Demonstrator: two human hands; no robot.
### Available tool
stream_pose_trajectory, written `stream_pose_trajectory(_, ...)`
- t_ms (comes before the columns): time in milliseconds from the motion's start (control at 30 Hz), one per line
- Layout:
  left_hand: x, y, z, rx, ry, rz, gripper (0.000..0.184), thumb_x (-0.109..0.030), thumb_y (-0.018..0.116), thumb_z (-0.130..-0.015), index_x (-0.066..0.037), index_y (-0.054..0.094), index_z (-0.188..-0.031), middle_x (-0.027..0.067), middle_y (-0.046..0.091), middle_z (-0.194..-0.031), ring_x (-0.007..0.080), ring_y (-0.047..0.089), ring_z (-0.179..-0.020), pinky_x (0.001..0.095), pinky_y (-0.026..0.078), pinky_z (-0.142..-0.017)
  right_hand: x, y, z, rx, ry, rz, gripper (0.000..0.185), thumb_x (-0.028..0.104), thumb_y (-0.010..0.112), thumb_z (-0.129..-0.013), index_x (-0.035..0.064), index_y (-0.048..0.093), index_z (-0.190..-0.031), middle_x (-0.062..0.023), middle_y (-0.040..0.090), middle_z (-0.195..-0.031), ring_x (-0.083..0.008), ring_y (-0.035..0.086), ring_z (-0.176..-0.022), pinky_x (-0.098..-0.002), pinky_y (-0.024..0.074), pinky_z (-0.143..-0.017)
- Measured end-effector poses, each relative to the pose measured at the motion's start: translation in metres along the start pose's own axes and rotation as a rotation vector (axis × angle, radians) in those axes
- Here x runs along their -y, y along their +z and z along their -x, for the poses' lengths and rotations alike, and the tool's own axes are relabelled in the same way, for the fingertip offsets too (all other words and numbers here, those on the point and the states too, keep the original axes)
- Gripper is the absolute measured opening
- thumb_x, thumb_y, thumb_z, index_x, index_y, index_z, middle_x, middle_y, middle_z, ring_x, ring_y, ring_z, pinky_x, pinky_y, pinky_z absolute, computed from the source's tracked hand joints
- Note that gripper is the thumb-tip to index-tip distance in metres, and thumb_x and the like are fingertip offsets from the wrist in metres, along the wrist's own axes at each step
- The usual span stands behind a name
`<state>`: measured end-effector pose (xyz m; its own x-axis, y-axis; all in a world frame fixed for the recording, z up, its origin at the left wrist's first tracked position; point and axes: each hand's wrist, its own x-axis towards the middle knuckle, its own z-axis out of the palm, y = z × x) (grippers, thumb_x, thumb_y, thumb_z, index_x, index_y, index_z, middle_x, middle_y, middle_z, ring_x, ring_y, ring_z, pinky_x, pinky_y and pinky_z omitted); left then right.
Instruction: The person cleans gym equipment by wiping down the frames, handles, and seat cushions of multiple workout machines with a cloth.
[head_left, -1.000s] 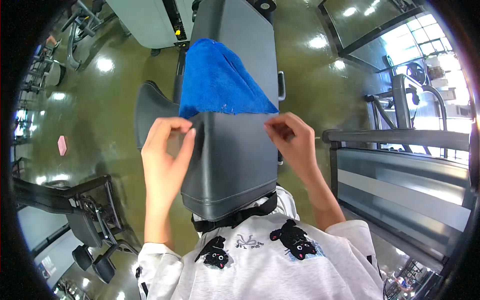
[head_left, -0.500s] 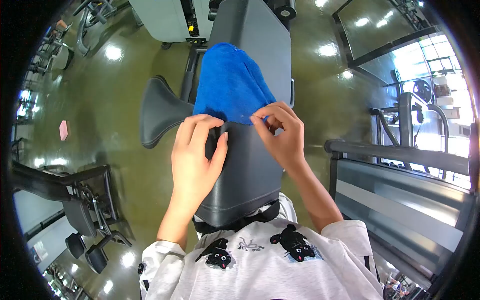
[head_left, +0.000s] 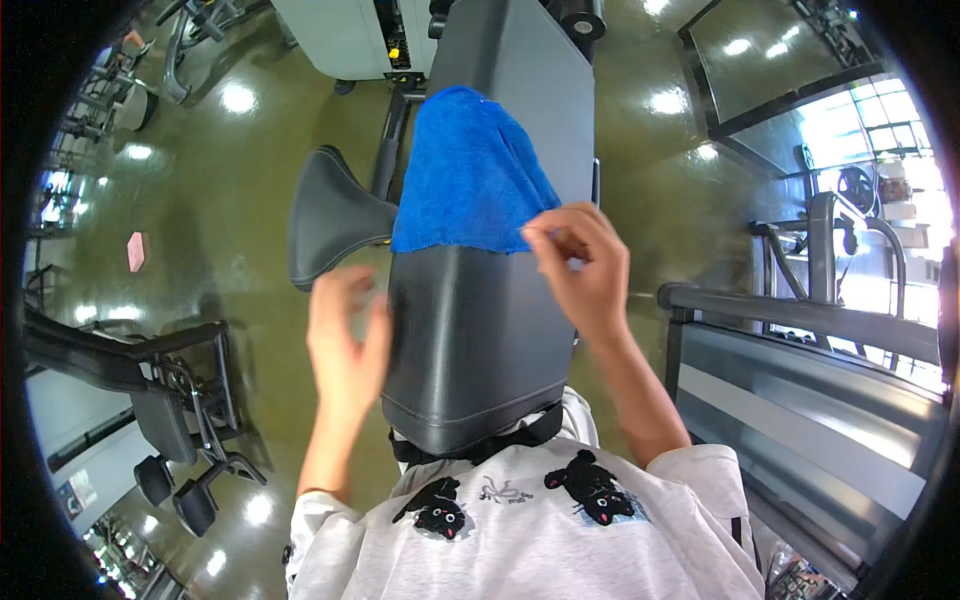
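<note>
A blue towel (head_left: pixel 470 180) lies draped over the black padded bench (head_left: pixel 480 340) in front of me, its near edge running across the pad. My right hand (head_left: pixel 585 260) is at the towel's near right corner, thumb and forefinger pinched on its edge. Off the left side of the bench, my left hand (head_left: pixel 345 325) hangs in the air, a little smeared by motion. Its thumb stands apart from the curled fingers, and it holds nothing.
A curved black pad (head_left: pixel 335 215) on a metal arm juts out left of the bench. Gym machines (head_left: pixel 180 430) stand at the lower left, and a metal-framed panel (head_left: pixel 810 390) is close on the right. A pink object (head_left: pixel 136 252) lies on the shiny floor.
My left hand has let go of the towel's near left part and moved left and down, off the bench. The near edge now lies flatter. My right hand stays at its corner.
</note>
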<state>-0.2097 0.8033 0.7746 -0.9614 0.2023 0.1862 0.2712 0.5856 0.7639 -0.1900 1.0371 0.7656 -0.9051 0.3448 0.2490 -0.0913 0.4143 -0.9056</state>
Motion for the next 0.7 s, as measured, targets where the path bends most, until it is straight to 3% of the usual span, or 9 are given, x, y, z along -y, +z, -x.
stream_pose_trajectory(100, 0.067, -0.026, 0.036, 0.100, -0.252, -0.172, 0.019, 0.000, 0.056, -0.080, 0.000, 0.054, -0.099, 0.0122, 0.058, -0.092, 0.0235, 0.060, -0.082, 0.0325, 0.047, -0.071, -0.023, -0.040, 0.012, -0.136, 0.098, 0.004, 0.004, 0.002, 0.068, -0.077, 0.0028, 0.065, -0.080, -0.0010, 0.057, -0.076, -0.0058, 0.049, -0.057, -0.0192, 0.0401, -0.051)
stream_pose_trajectory(200, 0.145, -0.033, 0.098, 0.302, -0.487, -0.206, 0.012, -0.003, 0.056, -0.081, 0.000, 0.059, -0.092, 0.0122, 0.064, -0.087, 0.0223, 0.064, -0.077, 0.0317, 0.048, -0.070, -0.080, -0.101, 0.054, -0.173, 0.583, 0.145, 0.012, 0.007, 0.071, -0.076, 0.0006, 0.064, -0.084, -0.0039, 0.059, -0.079, -0.0087, 0.054, -0.062, -0.0219, 0.0418, -0.052)
stream_pose_trajectory(267, 0.190, -0.027, 0.145, 0.532, -0.558, -0.033, 0.016, -0.010, 0.057, -0.084, 0.000, 0.061, -0.095, 0.0134, 0.065, -0.087, 0.0208, 0.063, -0.076, 0.0301, 0.048, -0.070, -0.145, -0.138, 0.103, -0.148, 0.736, 0.251, 0.017, 0.008, 0.071, -0.076, 0.0014, 0.064, -0.090, -0.0074, 0.060, -0.082, -0.0129, 0.059, -0.065, -0.0256, 0.0450, -0.053)
stream_pose_trajectory(333, 0.223, -0.010, 0.186, 0.610, -0.634, 0.137, 0.021, -0.013, 0.058, -0.084, 0.000, 0.061, -0.100, 0.0148, 0.065, -0.092, 0.0189, 0.062, -0.080, 0.0316, 0.048, -0.073, -0.171, -0.159, 0.158, 0.003, 0.310, 0.849, 0.031, 0.013, 0.066, -0.081, 0.0066, 0.059, -0.110, -0.0184, 0.061, -0.091, -0.0286, 0.062, -0.076, -0.0377, 0.0480, -0.063)
stream_pose_trajectory(400, 0.190, 0.002, 0.189, 0.691, -0.858, 0.474, 0.028, -0.016, 0.058, -0.084, -0.001, 0.060, -0.107, 0.0151, 0.065, -0.101, 0.0176, 0.060, -0.092, 0.0313, 0.047, -0.079, -0.161, -0.160, 0.185, 0.420, 0.982, 1.150, 0.052, 0.020, 0.064, -0.082, 0.0128, 0.045, -0.130, -0.0264, 0.053, -0.115, -0.0385, 0.057, -0.097, -0.0435, 0.0467, -0.078)
stream_pose_trajectory(467, 0.209, 0.021, 0.197, 0.781, -0.781, 0.436, 0.032, -0.018, 0.058, -0.084, -0.002, 0.058, -0.111, 0.0145, 0.062, -0.108, 0.0170, 0.057, -0.099, 0.0324, 0.046, -0.083, -0.221, -0.172, 0.255, 0.582, 1.007, 0.736, 0.056, 0.029, 0.062, -0.084, 0.0132, 0.041, -0.133, -0.0211, 0.049, -0.125, -0.0327, 0.057, -0.101, -0.0379, 0.0454, -0.085)
stream_pose_trajectory(533, 0.233, 0.037, 0.201, 0.872, -0.697, 0.397, 0.036, -0.020, 0.058, -0.084, -0.003, 0.057, -0.115, 0.0139, 0.060, -0.115, 0.0165, 0.055, -0.106, 0.0334, 0.044, -0.086, -0.187, -0.135, 0.264, 0.465, 1.385, -0.002, 0.057, 0.042, 0.060, -0.084, 0.0069, 0.048, -0.127, -0.0125, 0.059, -0.114, -0.0260, 0.058, -0.099, -0.0367, 0.0464, -0.083)
stream_pose_trajectory(633, 0.235, 0.041, 0.178, 1.076, -0.522, 0.236, 0.039, -0.024, 0.059, -0.081, -0.006, 0.057, -0.116, 0.0124, 0.057, -0.120, 0.0211, 0.053, -0.111, 0.0393, 0.041, -0.091, -0.161, -0.094, 0.272, 0.512, 1.451, -0.091, 0.050, 0.041, 0.062, -0.084, 0.0042, 0.054, -0.118, -0.0087, 0.062, -0.107, -0.0202, 0.057, -0.097, -0.0321, 0.0452, -0.083)
stream_pose_trajectory(700, 0.199, 0.040, 0.153, 1.058, -0.148, -0.458, 0.037, -0.025, 0.059, -0.079, -0.010, 0.059, -0.113, 0.0108, 0.059, -0.115, 0.0253, 0.054, -0.108, 0.0445, 0.041, -0.091, -0.158, -0.081, 0.271, 0.623, 1.065, 0.097, 0.028, 0.026, 0.065, -0.084, 0.0048, 0.061, -0.101, -0.0036, 0.062, -0.094, -0.0147, 0.056, -0.082, -0.0291, 0.0451, -0.071)
